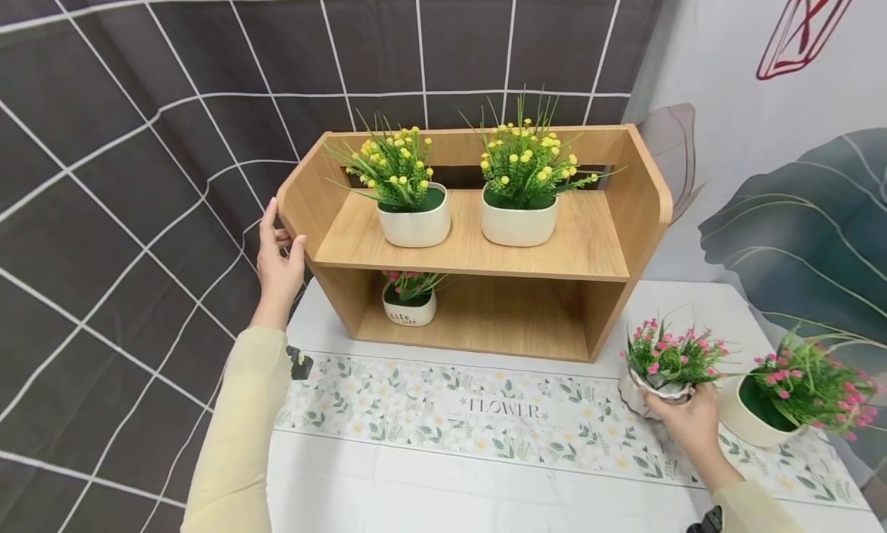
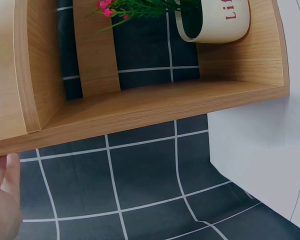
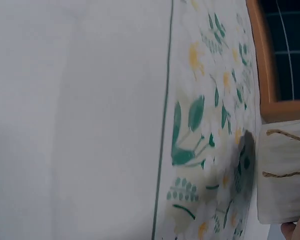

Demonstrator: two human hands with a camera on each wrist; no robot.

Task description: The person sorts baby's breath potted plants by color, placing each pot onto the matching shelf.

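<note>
A wooden two-tier shelf (image 1: 471, 271) stands at the back of the table. My left hand (image 1: 279, 259) touches the outside of its left side panel, fingers fairly straight; in the left wrist view that hand (image 2: 4, 197) shows at the lower left against the wood. My right hand (image 1: 689, 421) grips a whitish flowerpot (image 1: 634, 394) of pink flowers (image 1: 675, 356) at the right front of the shelf. The right wrist view shows twine on this white pot (image 3: 285, 172), with only fingertips (image 3: 297, 231) visible below it.
Two white pots of yellow flowers (image 1: 413, 229) (image 1: 518, 225) sit on the upper tier. A small pot lettered "Life" (image 1: 409, 314) stands at the lower tier's left. Another pink-flowered pot (image 1: 755, 421) is right of my right hand. A floral runner (image 1: 443, 413) crosses the table.
</note>
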